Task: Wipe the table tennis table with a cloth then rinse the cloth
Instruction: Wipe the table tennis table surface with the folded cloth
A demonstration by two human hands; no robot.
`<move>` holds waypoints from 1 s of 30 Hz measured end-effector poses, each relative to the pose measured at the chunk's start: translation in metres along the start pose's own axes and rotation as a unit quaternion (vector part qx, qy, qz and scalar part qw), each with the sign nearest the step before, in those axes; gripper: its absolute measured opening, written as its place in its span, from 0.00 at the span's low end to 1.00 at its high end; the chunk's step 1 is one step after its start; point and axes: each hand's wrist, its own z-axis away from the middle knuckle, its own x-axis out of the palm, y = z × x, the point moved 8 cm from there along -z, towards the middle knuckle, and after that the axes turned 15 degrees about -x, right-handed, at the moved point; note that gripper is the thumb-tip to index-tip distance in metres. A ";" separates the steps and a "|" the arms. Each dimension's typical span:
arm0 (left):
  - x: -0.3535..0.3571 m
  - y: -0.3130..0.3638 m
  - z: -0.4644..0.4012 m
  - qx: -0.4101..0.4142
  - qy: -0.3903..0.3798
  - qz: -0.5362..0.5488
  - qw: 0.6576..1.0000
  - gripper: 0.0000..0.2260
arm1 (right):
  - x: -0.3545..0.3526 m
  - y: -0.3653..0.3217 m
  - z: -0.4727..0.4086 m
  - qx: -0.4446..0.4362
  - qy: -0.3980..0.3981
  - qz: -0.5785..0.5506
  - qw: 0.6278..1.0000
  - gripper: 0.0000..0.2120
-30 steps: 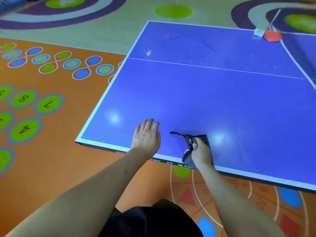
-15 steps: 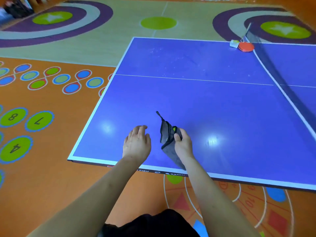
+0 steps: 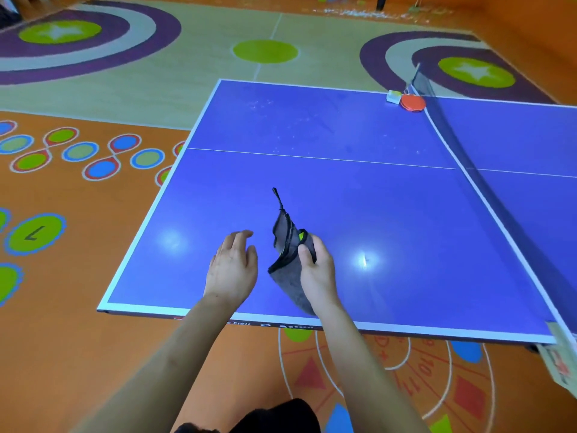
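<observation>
The blue surface [image 3: 359, 198] fills mid-frame, dusty at its upper part. My right hand [image 3: 318, 270] pinches the grey cloth [image 3: 288, 264] low centre, lifted for folding, I think. My left hand [image 3: 232, 270] hovers beside it, fingers relaxed, ready to help.

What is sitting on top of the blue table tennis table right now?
On the blue table tennis table, a red paddle and a small pale box sit by the black net. The right hand holds the grey cloth above it; anything beneath is hidden.
</observation>
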 end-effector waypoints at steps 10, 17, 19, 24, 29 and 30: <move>-0.083 -0.070 -0.001 -0.032 0.095 -0.007 0.995 0.16 | 0.091 -0.026 0.008 -0.007 -0.058 -0.025 0.998 0.15; -0.131 -0.141 -0.007 -0.100 0.117 0.026 0.988 0.17 | 0.178 -0.065 0.013 -0.020 -0.111 -0.057 0.992 0.09; -0.148 -0.165 -0.013 -0.112 0.123 0.036 0.985 0.17 | 0.209 -0.076 0.014 -0.028 -0.126 -0.055 0.990 0.09; -0.198 -0.238 -0.047 -0.138 0.132 0.051 0.980 0.17 | 0.305 -0.099 0.016 -0.038 -0.153 -0.045 0.987 0.07; -0.271 -0.326 -0.090 -0.143 0.137 0.059 0.978 0.16 | 0.427 -0.128 0.019 -0.031 -0.168 -0.054 0.984 0.08; -0.290 -0.343 -0.099 -0.138 0.141 0.056 0.979 0.16 | 0.454 -0.135 0.020 -0.030 -0.172 -0.059 0.983 0.08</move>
